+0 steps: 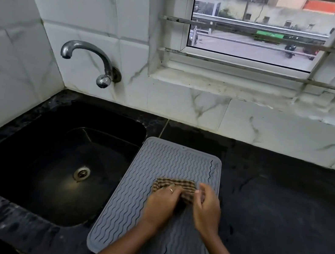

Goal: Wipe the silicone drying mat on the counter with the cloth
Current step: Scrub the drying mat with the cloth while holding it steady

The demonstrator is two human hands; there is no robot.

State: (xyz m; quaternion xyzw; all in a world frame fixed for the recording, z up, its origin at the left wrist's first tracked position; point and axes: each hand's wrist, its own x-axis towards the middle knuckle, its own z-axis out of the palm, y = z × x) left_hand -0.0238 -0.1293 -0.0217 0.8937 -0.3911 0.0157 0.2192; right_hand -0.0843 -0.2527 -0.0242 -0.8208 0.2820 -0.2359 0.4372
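Note:
A grey silicone drying mat [126, 204] with wavy ridges lies on the black counter just right of the sink. A brown checked cloth [176, 184] sits bunched on the mat's middle right. My left hand [162, 206] grips the cloth's near edge, fingers curled into the fabric. My right hand [206, 210] is at the cloth's right end, its fingers loosely curled and touching the fabric; whether it pinches the cloth is blurred.
A black sink [27, 169] with a metal drain lies to the left, a chrome tap [89, 55] on the tiled wall above it. Black counter [281, 214] stretches right of the mat. A barred window [268, 32] sits behind.

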